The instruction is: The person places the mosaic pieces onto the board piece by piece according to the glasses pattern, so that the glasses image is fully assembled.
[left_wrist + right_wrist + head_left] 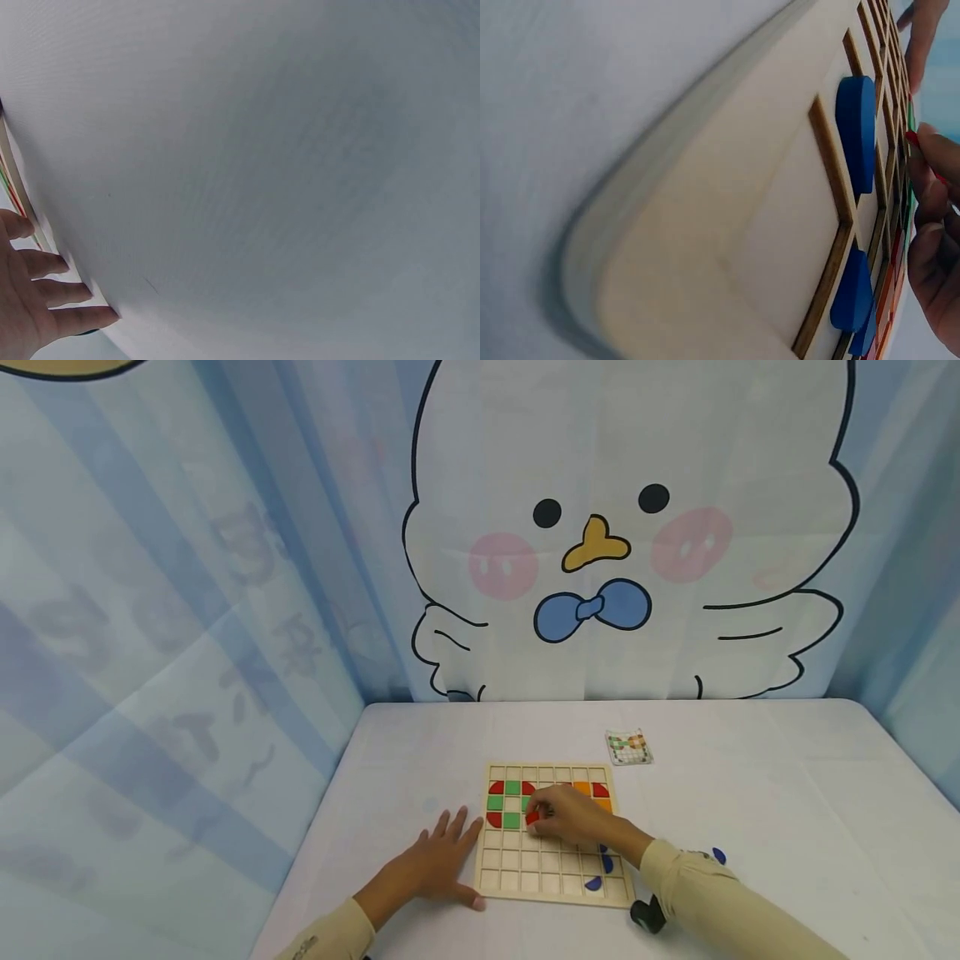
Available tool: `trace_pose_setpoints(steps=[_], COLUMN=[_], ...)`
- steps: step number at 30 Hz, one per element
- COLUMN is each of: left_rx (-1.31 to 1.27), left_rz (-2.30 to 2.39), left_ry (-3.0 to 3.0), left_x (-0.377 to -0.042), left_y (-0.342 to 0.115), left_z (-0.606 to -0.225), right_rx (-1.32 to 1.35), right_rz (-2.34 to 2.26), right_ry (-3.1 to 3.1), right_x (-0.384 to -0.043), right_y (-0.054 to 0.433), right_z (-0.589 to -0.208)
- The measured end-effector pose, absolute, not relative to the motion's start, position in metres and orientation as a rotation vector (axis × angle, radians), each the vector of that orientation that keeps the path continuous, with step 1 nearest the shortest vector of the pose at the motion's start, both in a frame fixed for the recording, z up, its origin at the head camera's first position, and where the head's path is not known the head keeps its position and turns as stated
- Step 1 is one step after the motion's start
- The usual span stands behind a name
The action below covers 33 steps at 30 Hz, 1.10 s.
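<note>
A square wooden grid board (555,900) lies on the table. Between thumb and fingers, my right hand (566,814) pinches a red quarter-round piece (532,818) at a cell in the board's third row. Green squares (512,821) and red quarter-rounds (494,820) fill cells at the upper left; orange pieces (582,787) and a red one (600,790) show at the upper right, partly hidden by the right hand. My left hand (438,864) rests beside the board's left edge, fingers spread. The right wrist view shows the pinching hand (939,225) beyond loose blue pieces (855,135).
Two blue pieces, one here (593,883), lie loose on the lower right cells, with more blue partly under the right forearm. Another blue piece (719,856) lies on the table past the right sleeve. A small patterned card (630,747) lies behind the board. Curtains stand behind.
</note>
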<state>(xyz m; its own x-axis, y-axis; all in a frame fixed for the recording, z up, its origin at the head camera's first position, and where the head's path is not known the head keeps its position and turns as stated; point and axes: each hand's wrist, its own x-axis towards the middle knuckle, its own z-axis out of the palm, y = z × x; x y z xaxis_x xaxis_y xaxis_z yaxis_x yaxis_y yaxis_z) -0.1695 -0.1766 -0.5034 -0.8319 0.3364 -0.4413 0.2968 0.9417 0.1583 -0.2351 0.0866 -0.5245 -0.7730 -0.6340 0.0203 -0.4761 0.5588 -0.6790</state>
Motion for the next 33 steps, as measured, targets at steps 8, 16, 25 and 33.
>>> trace_pose_setpoints(steps=[8,16,25,33], left_rx=[0.458,0.467,0.472,0.454], left_rz=[0.111,0.098,0.103,0.109], left_ry=[2.624,2.621,2.629,2.619], left_x=[-0.1709,-0.1723,-0.1719,-0.1723], left_y=[-0.1766,-0.1774,-0.1786,-0.178], left_z=[-0.5044,-0.5081,-0.512,-0.5105], right_rx=[-0.898,-0.884,-0.87,-0.882], right_rz=[-0.958,-0.912,-0.896,-0.872], right_ry=[2.694,2.756,2.737,2.715], right_x=[-0.2341,-0.2347,-0.239,-0.241], right_y=[0.0771,0.0772,0.0778,0.077], right_z=[-0.5269,-0.5262,-0.5256,-0.5231])
